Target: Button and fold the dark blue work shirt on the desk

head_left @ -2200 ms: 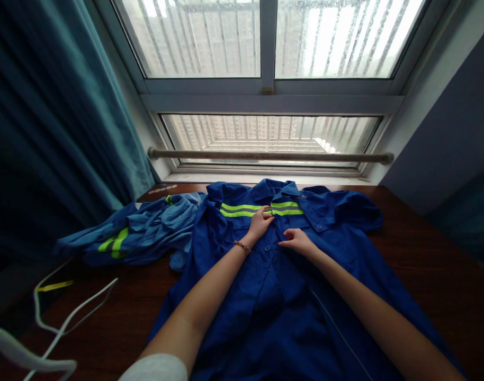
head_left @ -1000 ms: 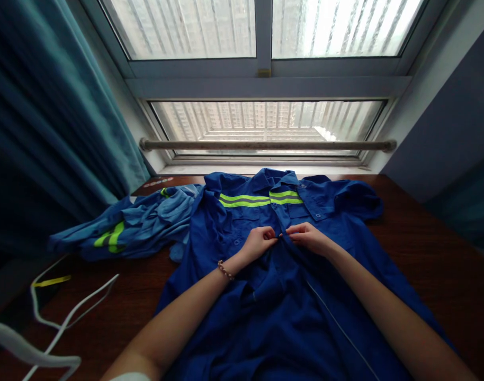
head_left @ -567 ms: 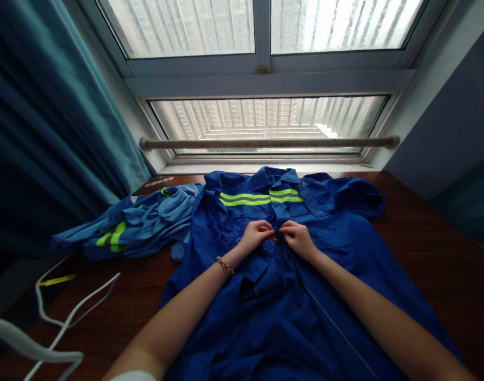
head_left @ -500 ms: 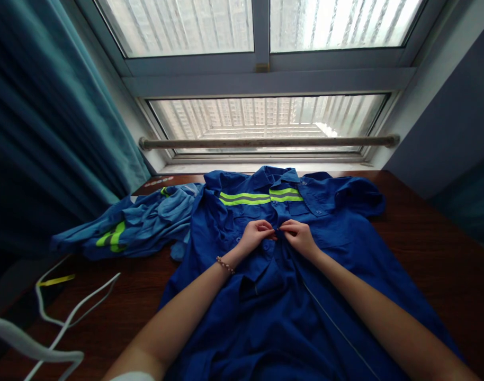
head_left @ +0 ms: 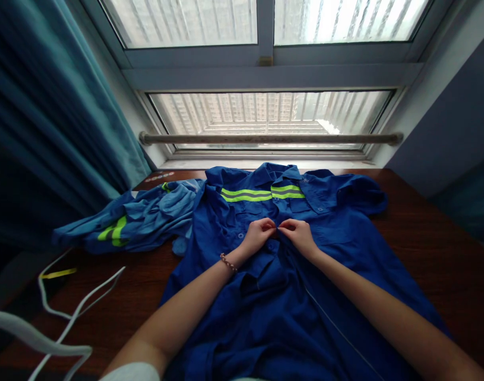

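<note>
A dark blue work jacket (head_left: pixel 345 233) with a yellow-green reflective stripe (head_left: pixel 248 196) across its chest lies spread out, collar toward the window. My left hand (head_left: pixel 259 235) pinches one front edge of it around mid-chest, fingers closed. Facing it, my right hand (head_left: pixel 299 235) pinches the other edge, the two sets of fingertips almost touching. Whether a button sits between them is hidden by the fingers. Just below my left hand, a round button (head_left: pixel 270 246) shows on the cloth. A beaded bracelet (head_left: pixel 228 262) circles my left wrist.
A crumpled lighter blue garment (head_left: pixel 146 219) with reflective patches lies left of the jacket on the dark wooden table (head_left: pixel 432 254). White tubing (head_left: pixel 73 317) stands at the lower left. Beyond are a window rail (head_left: pixel 269 139) and a blue curtain (head_left: pixel 79 106).
Both hands stay at the same spot on the jacket front, with the fingertips slightly closer together. The whole view has shifted a little.
</note>
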`<state>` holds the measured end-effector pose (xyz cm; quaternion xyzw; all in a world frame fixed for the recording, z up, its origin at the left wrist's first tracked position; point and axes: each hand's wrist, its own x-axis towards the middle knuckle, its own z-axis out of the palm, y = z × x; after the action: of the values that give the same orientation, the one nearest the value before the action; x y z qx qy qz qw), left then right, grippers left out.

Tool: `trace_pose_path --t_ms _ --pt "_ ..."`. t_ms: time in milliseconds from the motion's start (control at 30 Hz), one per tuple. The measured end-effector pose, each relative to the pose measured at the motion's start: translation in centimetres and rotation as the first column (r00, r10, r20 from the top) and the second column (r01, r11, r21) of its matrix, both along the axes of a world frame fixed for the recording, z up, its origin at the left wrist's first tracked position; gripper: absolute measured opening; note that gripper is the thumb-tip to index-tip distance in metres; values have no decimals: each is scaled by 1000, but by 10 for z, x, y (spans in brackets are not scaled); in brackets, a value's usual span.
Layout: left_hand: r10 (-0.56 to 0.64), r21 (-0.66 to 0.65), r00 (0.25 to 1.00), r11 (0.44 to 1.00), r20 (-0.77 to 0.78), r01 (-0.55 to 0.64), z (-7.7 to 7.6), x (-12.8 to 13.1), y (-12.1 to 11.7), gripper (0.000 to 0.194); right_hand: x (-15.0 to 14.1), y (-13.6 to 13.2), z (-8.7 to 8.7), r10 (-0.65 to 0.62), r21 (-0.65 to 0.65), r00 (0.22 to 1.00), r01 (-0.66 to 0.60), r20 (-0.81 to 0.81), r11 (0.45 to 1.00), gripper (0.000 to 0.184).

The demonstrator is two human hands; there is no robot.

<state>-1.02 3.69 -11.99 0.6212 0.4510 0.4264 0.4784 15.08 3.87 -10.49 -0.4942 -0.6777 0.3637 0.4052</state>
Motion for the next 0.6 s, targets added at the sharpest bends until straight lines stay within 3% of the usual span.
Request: trace_pose_path --t_ms 100,267,367,500,600 --pt "41 11 997 999 -72 -41 1 -1 2 10 -5 -1 -5 -31 69 998 26 59 997 12" --pt "61 -74 998 995 -26 -63 1 3 2 20 -5 -3 -11 -51 187 983 17 179 982 6" --pt "155 -178 986 974 69 -140 2 7 1 20 -5 -3 -10 -33 193 983 -2 182 981 6" --pt "318 -374 919 901 232 -218 5 12 -6 19 -7 -4 -8 -5 194 989 -24 148 981 8" --pt "382 -425 867 876 321 -229 10 14 -12 24 -7 -6 -6 1 188 994 -21 106 982 10"
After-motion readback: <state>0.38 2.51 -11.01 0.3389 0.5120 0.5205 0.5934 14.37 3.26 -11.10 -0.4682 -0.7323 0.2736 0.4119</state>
